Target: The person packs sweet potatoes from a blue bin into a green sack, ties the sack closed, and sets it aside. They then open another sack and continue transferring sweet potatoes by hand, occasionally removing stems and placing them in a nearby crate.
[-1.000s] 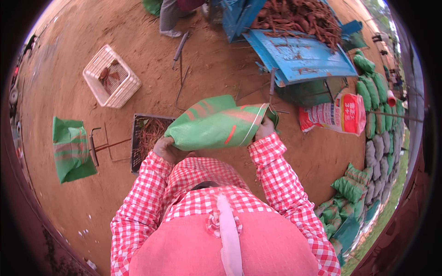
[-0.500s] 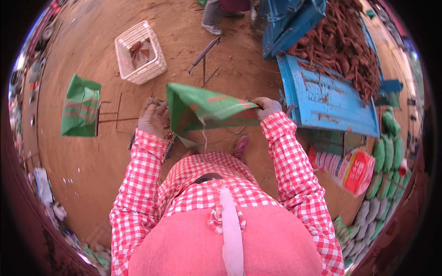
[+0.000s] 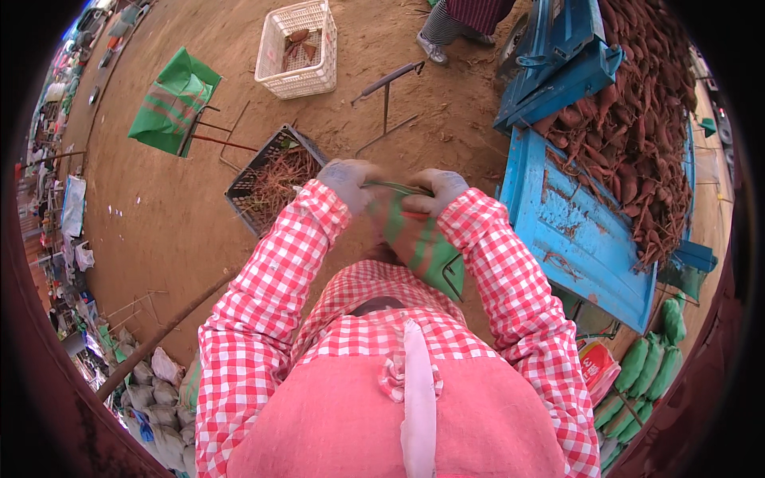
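A green woven bag [image 3: 420, 247] with reddish stripes hangs in front of my body, partly blurred. My left hand [image 3: 349, 183], in a greyish glove, holds the near left end of its top edge, the fingertips smeared by motion. On the right end of that edge my right hand [image 3: 440, 191], gloved too, is closed with bent fingers. A dark bent metal bar [image 3: 452, 277] shows against the bag's lower right side. Just left of my left hand stands a black crate [image 3: 253, 171] with thin reddish roots inside.
Sweet potatoes [image 3: 617, 143] fill a blue truck bed [image 3: 570, 231] at the right. A white crate [image 3: 299, 84] holds a few of them. Another green bag [image 3: 171, 103] hangs on a metal stand. A metal-legged stand [image 3: 386, 103] is ahead. Someone's shoe [image 3: 431, 49] shows beyond; filled green sacks [image 3: 641, 366] lie lower right.
My hands have come closer together, and the green bag, earlier stretched wide between them, now hangs lower and narrower. The view has shifted, bringing the black crate into sight.
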A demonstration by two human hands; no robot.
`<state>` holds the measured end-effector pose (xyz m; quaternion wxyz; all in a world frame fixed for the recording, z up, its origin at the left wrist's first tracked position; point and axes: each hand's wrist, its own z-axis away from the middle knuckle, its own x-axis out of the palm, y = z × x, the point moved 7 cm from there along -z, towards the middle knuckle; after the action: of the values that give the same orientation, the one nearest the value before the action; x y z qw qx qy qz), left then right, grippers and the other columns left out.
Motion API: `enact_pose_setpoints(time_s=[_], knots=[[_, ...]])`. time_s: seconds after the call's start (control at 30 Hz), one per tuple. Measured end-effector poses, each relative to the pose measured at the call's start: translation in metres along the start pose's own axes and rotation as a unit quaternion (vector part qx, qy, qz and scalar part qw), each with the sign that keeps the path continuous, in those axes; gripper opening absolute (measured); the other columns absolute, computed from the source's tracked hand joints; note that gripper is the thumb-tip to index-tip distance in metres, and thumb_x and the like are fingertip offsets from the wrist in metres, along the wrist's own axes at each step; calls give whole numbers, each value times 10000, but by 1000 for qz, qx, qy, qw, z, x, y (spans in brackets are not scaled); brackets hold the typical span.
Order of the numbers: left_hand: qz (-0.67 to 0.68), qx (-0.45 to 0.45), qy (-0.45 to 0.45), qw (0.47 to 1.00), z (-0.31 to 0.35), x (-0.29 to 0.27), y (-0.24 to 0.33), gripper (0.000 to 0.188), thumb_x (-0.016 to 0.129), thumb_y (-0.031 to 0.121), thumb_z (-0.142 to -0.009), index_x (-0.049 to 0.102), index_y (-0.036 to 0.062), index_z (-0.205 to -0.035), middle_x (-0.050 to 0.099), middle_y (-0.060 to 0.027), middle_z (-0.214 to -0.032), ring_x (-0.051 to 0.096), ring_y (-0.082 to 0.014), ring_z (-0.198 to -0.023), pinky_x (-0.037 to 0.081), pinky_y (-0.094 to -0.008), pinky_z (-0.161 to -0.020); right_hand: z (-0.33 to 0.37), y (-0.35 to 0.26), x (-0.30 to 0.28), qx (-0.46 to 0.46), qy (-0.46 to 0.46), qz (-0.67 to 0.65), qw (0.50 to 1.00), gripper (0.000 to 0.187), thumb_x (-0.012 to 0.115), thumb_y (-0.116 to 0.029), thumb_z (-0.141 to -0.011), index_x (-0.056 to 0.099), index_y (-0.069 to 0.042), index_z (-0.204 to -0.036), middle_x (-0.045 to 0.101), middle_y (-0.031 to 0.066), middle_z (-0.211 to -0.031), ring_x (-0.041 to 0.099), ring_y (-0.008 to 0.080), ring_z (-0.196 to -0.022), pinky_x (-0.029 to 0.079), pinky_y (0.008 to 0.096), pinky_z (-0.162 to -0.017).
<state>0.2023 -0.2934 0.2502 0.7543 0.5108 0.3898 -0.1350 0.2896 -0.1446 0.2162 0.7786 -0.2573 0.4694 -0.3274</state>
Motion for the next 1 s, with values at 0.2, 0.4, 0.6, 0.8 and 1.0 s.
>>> enact_pose_setpoints(time_s=[0.2, 0.4, 0.6, 0.8, 1.0], knots=[[40, -46, 45, 997, -5, -9, -12, 271, 720, 233, -820, 701, 45, -1014, 683, -139, -938, 654, -308, -915, 511, -385, -807, -8, 42, -20, -28, -4, 83, 996, 375, 683, -365, -793, 712, -53, -998, 652, 160, -951, 622, 357, -943, 487, 446, -822], [189, -237, -30, 953, -4, -22, -40, 299, 694, 260, -881, 703, 2, -1033, 719, -105, -906, 671, -160, -808, 528, -307, -713, -38, 2, -24, -70, 135, 91, 984, 274, 798, -263, -681, 639, -54, -760, 586, 115, -847, 597, 322, -873, 479, 409, -740], [323, -233, -83, 913, 8, -36, -57, 262, 726, 177, -852, 710, -22, -1022, 714, -104, -920, 685, -148, -796, 547, -302, -657, -60, -26, -33, 10, 91, 39, 995, 337, 781, -319, -689, 648, -45, -834, 616, 137, -914, 612, 350, -902, 490, 417, -775], [-108, 68, 124, 984, -2, -60, -40, 132, 689, 72, -798, 662, 25, -918, 650, -143, -884, 632, -356, -810, 517, -411, -728, -70, -29, -10, 8, -2, -75, 997, 350, 716, -348, -797, 694, -43, -968, 684, 158, -949, 652, 341, -932, 505, 388, -795], [21, -141, 73, 987, -18, -3, -70, 176, 626, 148, -856, 616, 46, -1000, 647, -173, -1002, 630, -355, -950, 484, -431, -835, -88, 17, -23, -76, -31, -38, 996, 253, 649, -268, -854, 711, -44, -953, 659, 161, -899, 645, 326, -889, 502, 390, -772]])
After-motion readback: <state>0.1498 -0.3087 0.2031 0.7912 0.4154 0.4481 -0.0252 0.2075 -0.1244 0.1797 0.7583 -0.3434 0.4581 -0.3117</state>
